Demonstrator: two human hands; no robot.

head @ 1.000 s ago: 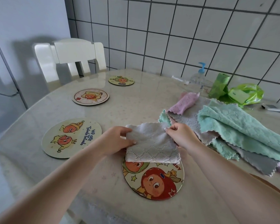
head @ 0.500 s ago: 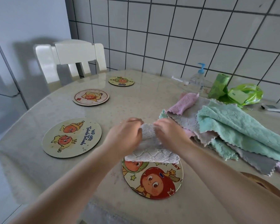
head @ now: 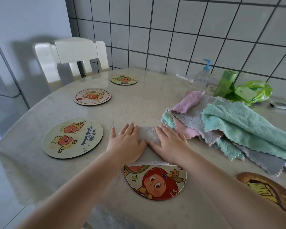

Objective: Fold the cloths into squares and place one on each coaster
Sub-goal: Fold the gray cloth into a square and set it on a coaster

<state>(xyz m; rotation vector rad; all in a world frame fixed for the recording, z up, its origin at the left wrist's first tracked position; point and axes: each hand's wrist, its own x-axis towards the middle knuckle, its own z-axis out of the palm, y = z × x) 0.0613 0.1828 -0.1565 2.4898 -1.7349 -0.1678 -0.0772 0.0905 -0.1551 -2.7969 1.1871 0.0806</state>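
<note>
A folded grey cloth lies across the far edge of the nearest round coaster, which shows a red cartoon face. My left hand and my right hand press flat on the cloth side by side, fingers spread, and hide most of it. Three more cartoon coasters lie bare to the left and beyond: a large one, a middle one and a small far one. A heap of teal, pink and grey cloths lies just right of my right hand.
A brown patterned coaster shows at the lower right edge. A pump bottle, a green roll and a green bag stand by the tiled wall. A white chair stands behind the table's far left.
Both hands held the grey cloth's far corners up, brought them together over it, and now lie flat pressing the folded cloth down on the near coaster's far edge.
</note>
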